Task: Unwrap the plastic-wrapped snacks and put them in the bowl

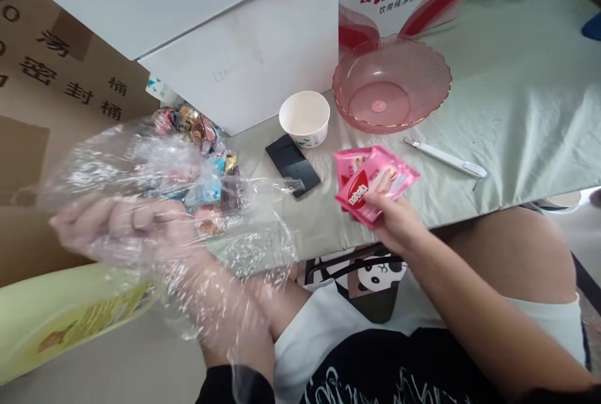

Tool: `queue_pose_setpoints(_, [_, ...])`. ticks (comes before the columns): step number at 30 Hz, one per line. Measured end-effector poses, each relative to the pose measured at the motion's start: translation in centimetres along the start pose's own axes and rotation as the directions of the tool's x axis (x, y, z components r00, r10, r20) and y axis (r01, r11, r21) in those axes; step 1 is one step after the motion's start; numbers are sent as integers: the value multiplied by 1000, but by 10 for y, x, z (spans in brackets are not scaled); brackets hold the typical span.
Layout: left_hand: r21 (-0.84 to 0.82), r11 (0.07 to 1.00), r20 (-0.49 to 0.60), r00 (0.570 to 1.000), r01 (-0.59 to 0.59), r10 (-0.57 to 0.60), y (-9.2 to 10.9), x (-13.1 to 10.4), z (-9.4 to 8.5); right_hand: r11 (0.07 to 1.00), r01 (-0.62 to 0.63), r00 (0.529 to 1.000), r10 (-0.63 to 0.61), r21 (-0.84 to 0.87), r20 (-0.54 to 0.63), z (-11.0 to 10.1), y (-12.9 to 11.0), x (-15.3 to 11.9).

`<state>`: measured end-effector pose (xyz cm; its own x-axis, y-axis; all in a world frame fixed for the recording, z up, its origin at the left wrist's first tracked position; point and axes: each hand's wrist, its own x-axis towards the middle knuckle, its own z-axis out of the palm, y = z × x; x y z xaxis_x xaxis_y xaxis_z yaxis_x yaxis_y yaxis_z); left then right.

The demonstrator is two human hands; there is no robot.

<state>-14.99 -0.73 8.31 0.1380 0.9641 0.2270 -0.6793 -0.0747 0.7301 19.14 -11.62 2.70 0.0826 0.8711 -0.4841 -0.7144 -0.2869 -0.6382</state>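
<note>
And the right hand (393, 213) pinched pink packets (382, 180), long axis slanting away rightward above the table (530, 97); the left hand (136, 222) curled beneath a clear plastic bag (171, 150), its grip impossible to tell! Beyond the packets sat the pink bowl (416, 91), far nearer the right hand, the paper cup (307, 117) just left.

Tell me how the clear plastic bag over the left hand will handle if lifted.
The clear plastic bag is probably floppy, since it crumples around the left hand. It's likely light, with the forearm visible through it. Its shiny surface may be slippery.
</note>
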Motion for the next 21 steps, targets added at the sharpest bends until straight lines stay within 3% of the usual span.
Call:
queue_pose_setpoints(1, [-211,962,67,980,-172,189,-5,5,-5,989,118,992,-122,-86,-41,5,-18,3])
queue_pose_setpoints(3, [-404,890,82,961,-211,265,-21,13,-6,916,310,941,-334,-254,-56,16,-60,9])
queue_pose_setpoints(5, [-424,900,86,984,-104,154,-38,12,6,807,362,900,-433,-466,-50,24,-99,13])
queue_pose_setpoints(7, [-408,912,74,993,-50,87,-50,5,26,611,343,869,-495,-713,-6,22,-122,12])
queue_pose_setpoints(9, [-313,949,38,998,-26,40,-58,-5,51,340,285,734,-679,-897,-24,9,-121,6])
queue_pose_setpoints(10, [-244,970,59,998,24,-10,-60,-11,63,295,290,701,-714,-911,-8,0,-113,2])
queue_pose_setpoints(12, [-130,978,192,972,161,-135,-65,-21,84,332,391,746,-661,-859,84,-18,-87,-5])
queue_pose_setpoints(14, [-127,931,378,884,342,-274,-72,-32,101,288,508,769,-576,-812,277,-27,-58,-10])
queue_pose_setpoints(16, [-243,797,564,749,553,-348,-83,-44,111,342,624,776,-373,-703,508,-24,-35,-12])
queue_pose_setpoints(19, [-318,508,724,551,801,-415,-99,-59,114,549,633,679,-57,-546,732,-1,-19,-10])
queue_pose_setpoints(21, [-221,436,712,450,873,-539,-104,-59,110,693,508,600,142,-512,787,12,-17,-7])
